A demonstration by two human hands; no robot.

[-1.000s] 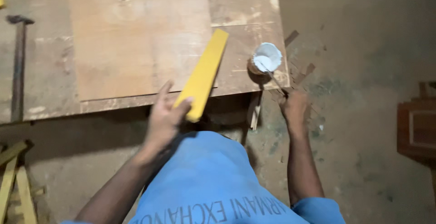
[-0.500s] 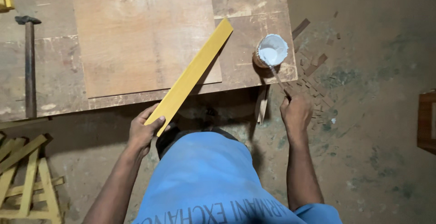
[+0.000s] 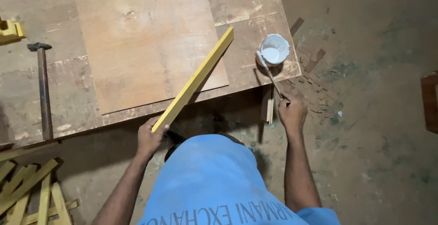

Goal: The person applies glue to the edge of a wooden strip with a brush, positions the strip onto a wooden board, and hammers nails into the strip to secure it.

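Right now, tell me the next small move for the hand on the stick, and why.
Probably lift the thin stick out of the white cup toward the yellow strip. The right hand holds the stick's near end, its tip sits at the cup's white contents, and the left hand holds the strip angled over the plywood.

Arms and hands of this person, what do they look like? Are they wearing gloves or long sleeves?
No gloves and no long sleeves. Both the left hand and the right hand are bare, and so are both forearms up past the elbows. No watch, ring or bracelet shows. The person wears a light blue shirt with dark lettering printed on it; a bit of its short sleeve shows at the right upper arm.
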